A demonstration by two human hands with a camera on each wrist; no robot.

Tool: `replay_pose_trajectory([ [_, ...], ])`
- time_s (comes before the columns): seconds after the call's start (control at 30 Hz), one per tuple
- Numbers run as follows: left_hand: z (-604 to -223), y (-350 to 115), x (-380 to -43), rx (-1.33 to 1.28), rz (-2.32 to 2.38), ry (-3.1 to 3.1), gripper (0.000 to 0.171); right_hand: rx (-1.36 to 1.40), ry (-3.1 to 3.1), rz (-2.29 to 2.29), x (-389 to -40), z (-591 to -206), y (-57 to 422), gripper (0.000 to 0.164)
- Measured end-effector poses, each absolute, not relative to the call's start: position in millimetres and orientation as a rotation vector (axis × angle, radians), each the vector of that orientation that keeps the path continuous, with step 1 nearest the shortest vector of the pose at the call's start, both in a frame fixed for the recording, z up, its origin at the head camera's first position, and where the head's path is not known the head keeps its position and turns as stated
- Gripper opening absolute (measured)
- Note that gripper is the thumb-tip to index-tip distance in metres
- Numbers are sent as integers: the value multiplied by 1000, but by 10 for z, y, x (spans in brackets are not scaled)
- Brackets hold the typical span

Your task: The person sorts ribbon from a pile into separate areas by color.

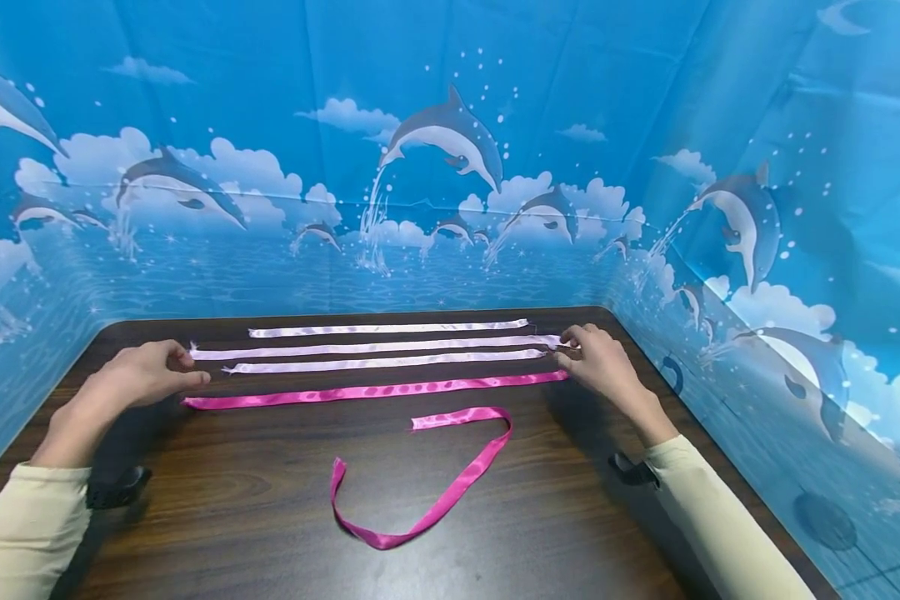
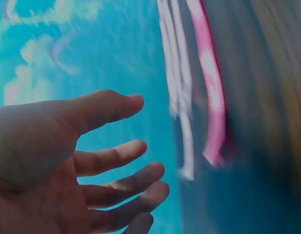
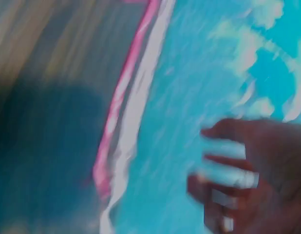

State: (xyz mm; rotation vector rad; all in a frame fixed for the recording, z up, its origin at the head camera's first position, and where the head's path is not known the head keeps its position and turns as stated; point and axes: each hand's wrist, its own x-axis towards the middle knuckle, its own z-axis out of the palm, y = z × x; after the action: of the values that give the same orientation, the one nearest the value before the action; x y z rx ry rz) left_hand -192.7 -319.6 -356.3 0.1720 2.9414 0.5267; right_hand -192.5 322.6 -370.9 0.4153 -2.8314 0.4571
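Observation:
Three pale lilac satin ribbons, a far one (image 1: 390,329), a middle one (image 1: 375,347) and a nearer one (image 1: 382,363), lie stretched side by side across the table. Closer to me runs a straight pink ribbon (image 1: 375,391). A second pink ribbon (image 1: 450,500) lies in a loose hook shape in front of it. My left hand (image 1: 138,373) hovers beside the left ends of the ribbons, thumb and fingers spread apart, holding nothing. At the opposite ends, my right hand (image 1: 600,360) has its loosely bent fingertips over the middle lilac ribbon's tip; the right wrist view, blurred, shows nothing in its grasp.
The dark wood-grain table (image 1: 232,500) has rounded far corners. A blue sheet (image 1: 285,275) printed with dolphins and clouds walls it in at the back and on both sides. Black straps (image 1: 116,490) sit around both wrists.

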Motion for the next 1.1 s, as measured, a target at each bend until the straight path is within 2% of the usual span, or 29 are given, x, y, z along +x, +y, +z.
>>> replay_pose_trajectory([
  [0.17, -3360, -2727, -1773, 370, 559, 2969, 59, 1115, -2823, 488, -1584, -3641, 2789, 29],
  [0.3, -3294, -2354, -1628, 549, 588, 2909, 52, 1420, -2873, 329, -1389, -3778, 2496, 38],
  [0.43, -3303, -2089, -1490, 694, 562, 2857, 45, 1480, -2862, 169, -1348, -3948, 2345, 38],
  [0.63, -3317, -1793, -1299, 826, 598, 2739, 41, 1531, -2918, 362, -1361, -3978, 2271, 19],
  [0.77, -3386, -1520, -1147, 956, 765, 2586, 41, 1507, -2997, 729, -1319, -3778, 2201, 12],
  [0.9, -3505, -1202, -962, 1045, 942, 2424, 50, 1438, -2976, 1101, -1258, -3509, 2092, 5],
  [1.1, -3623, -829, -753, 961, 1328, 2245, 60, 1457, -2820, 1439, -1172, -3198, 1922, 7],
])
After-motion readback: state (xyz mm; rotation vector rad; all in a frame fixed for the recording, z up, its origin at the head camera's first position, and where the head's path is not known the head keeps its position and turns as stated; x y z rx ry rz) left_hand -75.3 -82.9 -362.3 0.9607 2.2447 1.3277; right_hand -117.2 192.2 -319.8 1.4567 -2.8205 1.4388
